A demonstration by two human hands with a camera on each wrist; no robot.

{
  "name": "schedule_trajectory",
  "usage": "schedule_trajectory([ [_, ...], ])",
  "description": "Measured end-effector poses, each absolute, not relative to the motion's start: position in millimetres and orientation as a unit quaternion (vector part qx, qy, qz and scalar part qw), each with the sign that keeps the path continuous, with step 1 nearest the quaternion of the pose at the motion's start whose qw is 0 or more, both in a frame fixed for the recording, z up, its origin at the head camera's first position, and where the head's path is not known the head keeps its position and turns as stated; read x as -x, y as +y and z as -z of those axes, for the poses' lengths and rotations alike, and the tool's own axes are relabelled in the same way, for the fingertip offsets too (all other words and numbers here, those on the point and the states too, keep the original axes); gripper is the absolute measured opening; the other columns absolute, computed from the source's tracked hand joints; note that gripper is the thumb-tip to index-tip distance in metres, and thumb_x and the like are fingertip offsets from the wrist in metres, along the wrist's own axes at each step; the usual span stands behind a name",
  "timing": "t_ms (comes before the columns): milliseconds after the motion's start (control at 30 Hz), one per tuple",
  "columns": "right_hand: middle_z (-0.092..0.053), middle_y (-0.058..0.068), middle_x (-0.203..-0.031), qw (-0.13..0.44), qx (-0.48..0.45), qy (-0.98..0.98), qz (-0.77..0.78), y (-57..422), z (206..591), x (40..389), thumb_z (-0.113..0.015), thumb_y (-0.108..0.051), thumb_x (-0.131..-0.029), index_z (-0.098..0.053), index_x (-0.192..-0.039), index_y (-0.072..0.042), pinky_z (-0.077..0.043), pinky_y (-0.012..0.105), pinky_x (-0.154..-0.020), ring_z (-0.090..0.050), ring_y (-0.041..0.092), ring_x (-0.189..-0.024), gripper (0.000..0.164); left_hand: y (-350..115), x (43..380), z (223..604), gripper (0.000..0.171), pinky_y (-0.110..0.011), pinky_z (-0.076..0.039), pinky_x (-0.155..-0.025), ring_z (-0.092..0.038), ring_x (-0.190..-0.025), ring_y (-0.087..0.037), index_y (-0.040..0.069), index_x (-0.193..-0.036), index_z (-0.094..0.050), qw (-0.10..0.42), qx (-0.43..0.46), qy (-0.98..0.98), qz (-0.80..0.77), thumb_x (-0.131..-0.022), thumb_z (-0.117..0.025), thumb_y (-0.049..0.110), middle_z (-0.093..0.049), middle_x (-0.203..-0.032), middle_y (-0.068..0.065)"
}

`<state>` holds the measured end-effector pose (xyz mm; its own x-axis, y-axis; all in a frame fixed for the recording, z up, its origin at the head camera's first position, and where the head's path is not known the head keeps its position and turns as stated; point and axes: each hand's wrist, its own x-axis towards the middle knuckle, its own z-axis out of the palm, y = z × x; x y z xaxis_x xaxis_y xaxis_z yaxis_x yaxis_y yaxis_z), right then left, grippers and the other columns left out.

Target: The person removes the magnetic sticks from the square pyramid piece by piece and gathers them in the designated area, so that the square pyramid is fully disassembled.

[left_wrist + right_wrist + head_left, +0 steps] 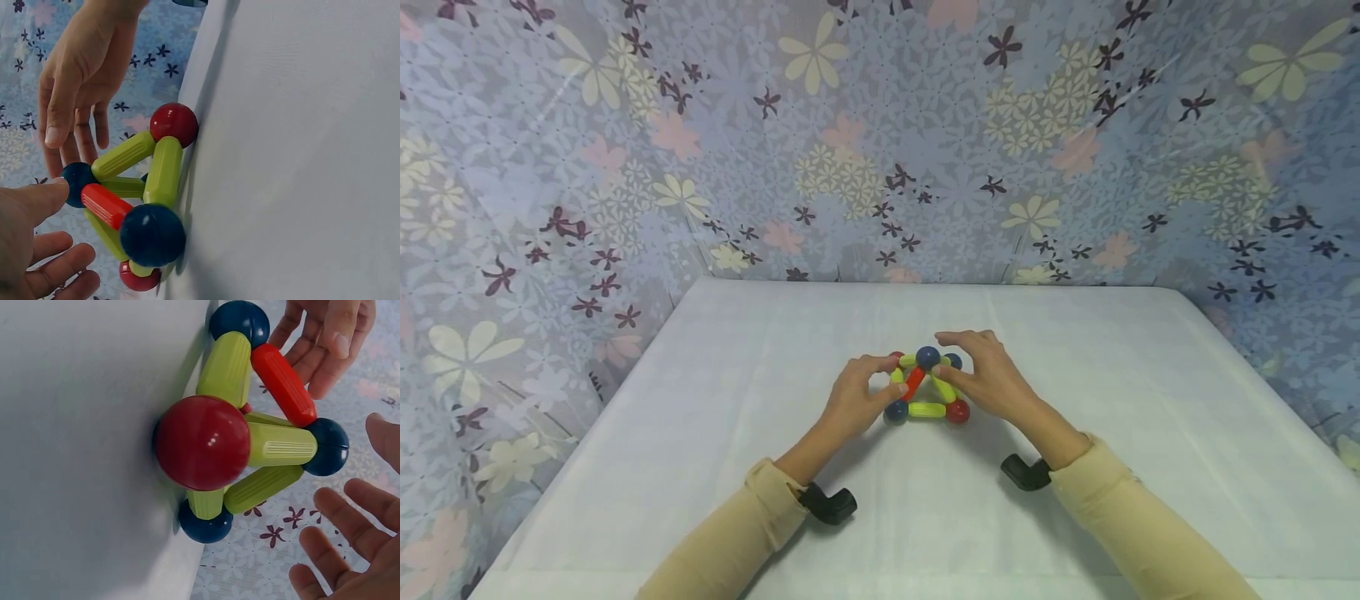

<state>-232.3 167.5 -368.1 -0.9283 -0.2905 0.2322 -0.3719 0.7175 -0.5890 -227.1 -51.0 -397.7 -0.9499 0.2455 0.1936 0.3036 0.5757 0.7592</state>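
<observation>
A pyramid-shaped frame of balls and rods stands on the table. Its apex is a blue ball (928, 357), joined by a red rod (914, 382) to the front-left blue ball (897, 412). Yellow-green rods (927, 410) make up the other visible edges, with a red ball (957, 411) at front right. My left hand (852, 398) is at the frame's left side, fingers spread; its thumb tip looks close to the apex in the left wrist view, contact unclear. My right hand (365, 550) has parted fingers and thumb just off the apex ball, holding nothing.
The frame rests on a white-covered table (700, 467). Behind it hangs a flowered cloth (880, 150). A black fitting (829, 504) juts from the left wrist and another black fitting (1026, 472) from the right, both above the tabletop.
</observation>
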Motion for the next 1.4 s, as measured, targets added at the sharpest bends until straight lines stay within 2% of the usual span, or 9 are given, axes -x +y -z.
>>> schedule_trajectory([
  [367, -0.059, 0.006, -0.126, 0.056, -0.187, -0.915, -0.354, 161.7, 372.5, 241.9, -0.068, -0.034, -0.085, -0.056, -0.13, -0.015, -0.042, 0.049, -0.093, -0.044, 0.03, -0.116, 0.051, -43.1, 233.8, 406.7, 0.036, -0.045, -0.043, -0.096, -0.052, -0.114, -0.022, 0.013, -0.118, -0.064, 0.017, 0.134, -0.871, 0.472, -0.086, -0.067, 0.029, -0.064, -0.117, -0.003],
  [933, -0.062, 0.006, -0.123, 0.048, -0.181, -0.913, -0.362, 159.0, 377.8, 248.3, -0.067, -0.028, -0.086, -0.06, -0.126, -0.015, -0.04, 0.05, -0.097, -0.048, 0.028, -0.112, 0.042, -34.6, 236.1, 412.8, 0.034, -0.042, -0.043, -0.091, -0.056, -0.106, -0.024, 0.01, -0.114, -0.068, 0.042, 0.156, -0.877, 0.452, -0.086, -0.068, 0.028, -0.068, -0.115, -0.007],
  [1400, -0.062, 0.007, -0.118, 0.048, -0.18, -0.915, -0.358, 157.0, 381.3, 239.6, -0.069, -0.028, -0.085, -0.059, -0.126, -0.015, -0.045, 0.047, -0.09, -0.05, 0.027, -0.106, 0.044, -34.8, 230.5, 412.1, 0.031, -0.036, -0.042, -0.082, -0.054, -0.1, -0.021, 0.01, -0.112, -0.069, 0.032, 0.159, -0.885, 0.436, -0.086, -0.068, 0.027, -0.069, -0.112, -0.005],
])
